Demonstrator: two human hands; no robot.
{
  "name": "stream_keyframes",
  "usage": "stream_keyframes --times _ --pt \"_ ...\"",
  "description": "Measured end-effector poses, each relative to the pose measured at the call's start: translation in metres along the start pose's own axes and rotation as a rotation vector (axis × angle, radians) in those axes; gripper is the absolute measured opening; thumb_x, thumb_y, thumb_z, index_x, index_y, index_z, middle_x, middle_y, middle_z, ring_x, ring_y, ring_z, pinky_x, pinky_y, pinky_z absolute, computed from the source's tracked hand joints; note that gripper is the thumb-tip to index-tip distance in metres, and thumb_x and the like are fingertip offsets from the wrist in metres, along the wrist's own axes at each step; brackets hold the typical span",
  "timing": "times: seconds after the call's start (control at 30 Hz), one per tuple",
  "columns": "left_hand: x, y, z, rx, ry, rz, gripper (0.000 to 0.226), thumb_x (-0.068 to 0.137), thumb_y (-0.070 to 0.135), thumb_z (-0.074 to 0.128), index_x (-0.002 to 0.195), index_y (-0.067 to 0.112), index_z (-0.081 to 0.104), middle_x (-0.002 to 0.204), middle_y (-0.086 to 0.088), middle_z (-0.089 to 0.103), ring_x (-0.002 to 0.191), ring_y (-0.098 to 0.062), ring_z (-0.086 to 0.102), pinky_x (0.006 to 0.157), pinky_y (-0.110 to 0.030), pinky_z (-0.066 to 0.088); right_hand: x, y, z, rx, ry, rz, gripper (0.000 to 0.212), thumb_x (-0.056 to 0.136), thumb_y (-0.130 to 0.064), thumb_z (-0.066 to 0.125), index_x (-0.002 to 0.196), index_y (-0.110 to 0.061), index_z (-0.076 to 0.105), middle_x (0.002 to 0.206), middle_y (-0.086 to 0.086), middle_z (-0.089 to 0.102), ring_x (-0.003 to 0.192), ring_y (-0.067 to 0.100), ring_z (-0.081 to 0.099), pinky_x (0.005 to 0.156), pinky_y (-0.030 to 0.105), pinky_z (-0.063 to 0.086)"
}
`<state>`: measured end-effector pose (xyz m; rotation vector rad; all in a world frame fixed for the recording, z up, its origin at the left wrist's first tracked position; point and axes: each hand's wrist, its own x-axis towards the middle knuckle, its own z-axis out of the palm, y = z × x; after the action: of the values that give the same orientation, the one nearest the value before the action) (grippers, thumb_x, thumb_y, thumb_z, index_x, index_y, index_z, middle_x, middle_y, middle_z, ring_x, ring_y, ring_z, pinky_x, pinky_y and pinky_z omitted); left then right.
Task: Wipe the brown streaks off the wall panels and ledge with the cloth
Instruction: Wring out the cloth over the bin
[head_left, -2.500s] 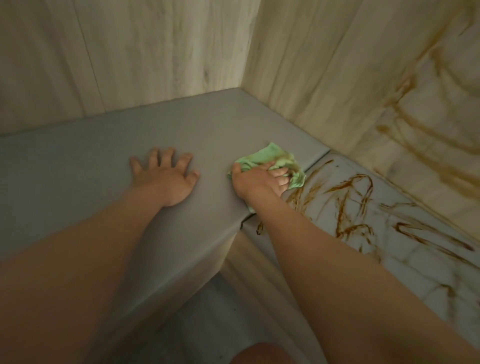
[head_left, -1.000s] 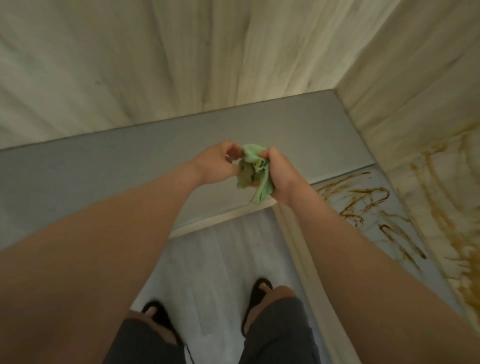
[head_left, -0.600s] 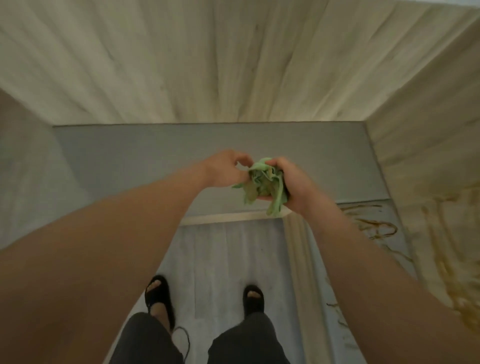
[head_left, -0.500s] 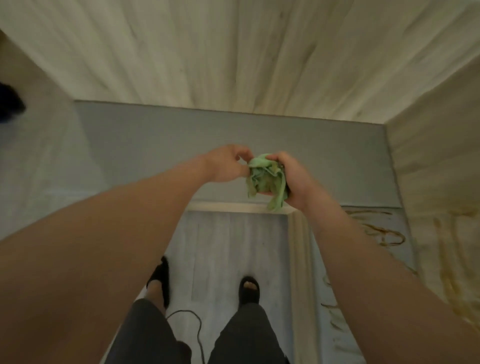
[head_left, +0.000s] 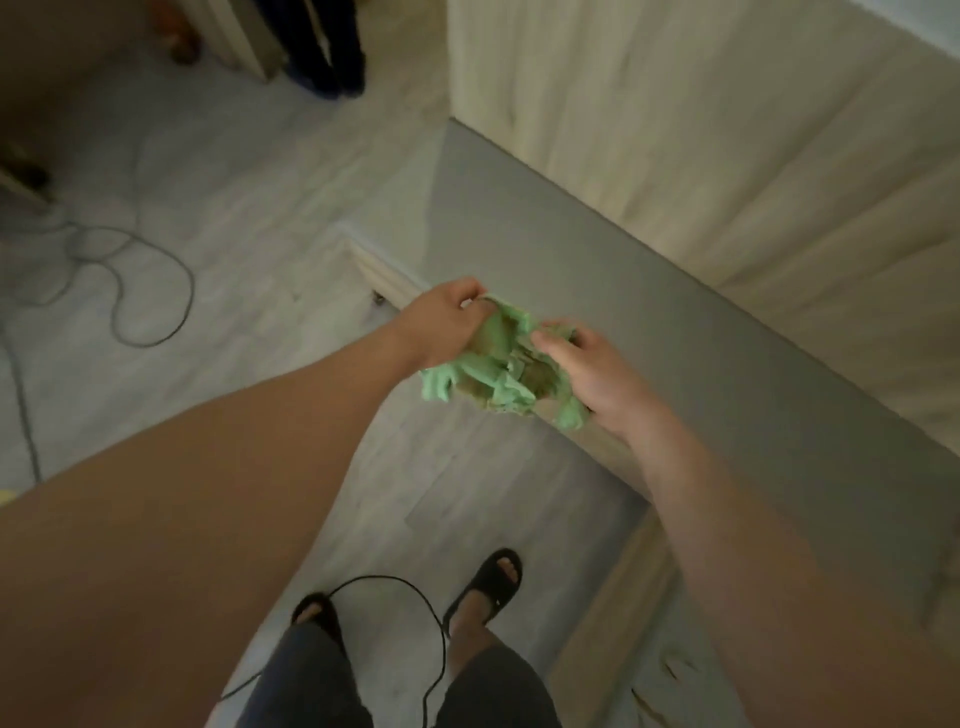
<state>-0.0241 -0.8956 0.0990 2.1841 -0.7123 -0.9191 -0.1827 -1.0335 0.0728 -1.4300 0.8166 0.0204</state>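
Head view, near to far. Sandals (head_left: 491, 584) and a black cable (head_left: 387, 579) on the floor. Above them, held in the air between both hands, the green cloth (head_left: 498, 371), brown-soiled at its centre: left hand (head_left: 447, 322) pinches the upper edge, right hand (head_left: 597, 374) curls thumb and fingers round the opposite side; both grips closed on fabric. Step judged: refolding. Done well, soiled patches turn inward, a clean green face outward. Beyond: grey ledge (head_left: 597, 270), pale wall panels (head_left: 727, 156); streaks not clearly in view

Left arm (head_left: 234, 493) and right arm (head_left: 753, 545) stretch forward, bare, converging: left hand (head_left: 449, 322) pinches the cloth (head_left: 498, 376) at its far-left edge, right hand (head_left: 592, 374) grips its right side, fingers curled.
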Motion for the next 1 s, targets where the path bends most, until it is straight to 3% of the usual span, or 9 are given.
stream_keyframes --times 0.17,0.3,0.5,0.57,0.63,0.7,0.8,0.93,1.0 --pt "-0.058 -0.095 -0.089 0.003 0.044 -0.138 0.036 0.100 0.048 0.059 0.089 0.015 0.068 0.080 -0.002 0.065 0.071 -0.016 0.058 0.067 -0.031 0.045 0.021 -0.022 0.106 -0.262 -0.048 -0.085 0.022 0.104 -0.028 0.060 0.097 -0.016 0.078 0.091 0.002 0.079 0.086 0.015 0.075 0.082 0.032 0.058" --pt "-0.124 -0.185 -0.154 -0.073 0.127 -0.244 0.023 0.097 0.028 0.059 0.094 0.010 0.074 0.093 -0.011 0.072 0.077 -0.018 0.059 0.069 -0.031 0.048 0.030 -0.029 0.210 -0.246 -0.090 -0.026 0.022 0.108 -0.018 0.051 0.110 -0.011 0.071 0.103 0.012 0.075 0.089 0.017 0.074 0.080 0.029 0.061" --pt "-0.248 -0.304 -0.243 -0.521 0.372 -0.369 0.025 0.099 0.034 0.064 0.081 0.020 0.071 0.077 -0.001 0.066 0.070 -0.016 0.060 0.068 -0.028 0.047 -0.009 -0.042 0.404 -0.236 -0.289 -0.001 0.018 0.087 -0.032 0.063 0.075 -0.020 0.071 0.081 0.005 0.068 0.088 0.024 0.066 0.083 0.045 0.052" --pt "-0.296 -0.344 -0.275 -0.712 0.430 -0.397 0.017 0.096 0.032 0.069 0.084 0.020 0.073 0.083 -0.006 0.071 0.076 -0.021 0.067 0.072 -0.032 0.054 -0.033 -0.043 0.476 -0.240 -0.445 -0.037 0.016 0.080 -0.039 0.074 0.083 -0.024 0.069 0.084 0.002 0.065 0.085 0.021 0.065 0.076 0.040 0.050" --pt "-0.336 -0.378 -0.303 -0.871 0.455 -0.424 0.009 0.083 0.027 0.077 0.083 0.018 0.073 0.084 -0.010 0.072 0.078 -0.028 0.071 0.072 -0.036 0.058 -0.053 -0.045 0.529 -0.259 -0.558 -0.041 0.021 0.078 -0.026 0.075 0.094 -0.024 0.062 0.088 0.003 0.064 0.080 0.021 0.065 0.065 0.033 0.050" --pt "-0.390 -0.413 -0.331 -0.979 0.409 -0.484 0.028 0.065 0.021 0.068 0.090 0.008 0.068 0.082 -0.014 0.067 0.074 -0.031 0.067 0.068 -0.037 0.056 -0.074 -0.044 0.585 -0.338 -0.636 -0.064 0.029 0.074 -0.014 0.064 0.101 -0.024 0.060 0.093 0.009 0.058 0.079 0.024 0.059 0.063 0.032 0.046" --pt "-0.464 -0.458 -0.361 -1.019 0.309 -0.588 0.054 0.045 0.015 0.054 0.098 0.005 0.059 0.084 -0.017 0.056 0.069 -0.032 0.060 0.064 -0.034 0.054 -0.103 -0.042 0.660 -0.453 -0.678 -0.118 0.031 0.071 -0.017 0.052 0.095 -0.026 0.068 0.089 0.010 0.052 0.078 0.023 0.051 0.068 0.033 0.041" --pt "-0.550 -0.507 -0.389 -1.038 0.258 -0.748 0.022 0.053 0.013 0.045 0.070 0.002 0.054 0.070 -0.015 0.055 0.057 -0.031 0.057 0.064 -0.034 0.054 -0.141 -0.036 0.747 -0.479 -0.696 -0.083 0.025 0.088 -0.017 0.050 0.093 -0.024 0.074 0.094 0.012 0.059 0.079 0.024 0.061 0.069 0.034 0.050" --pt "-0.587 -0.532 -0.398 -1.043 0.210 -0.812 0.028 0.057 0.011 0.044 0.072 -0.003 0.063 0.075 -0.021 0.062 0.067 -0.036 0.064 0.078 -0.044 0.057 -0.154 -0.031 0.785 -0.490 -0.740 -0.093 0.022 0.096 -0.016 0.051 0.098 -0.020 0.072 0.097 0.008 0.064 0.078 0.018 0.065 0.066 0.031 0.052"
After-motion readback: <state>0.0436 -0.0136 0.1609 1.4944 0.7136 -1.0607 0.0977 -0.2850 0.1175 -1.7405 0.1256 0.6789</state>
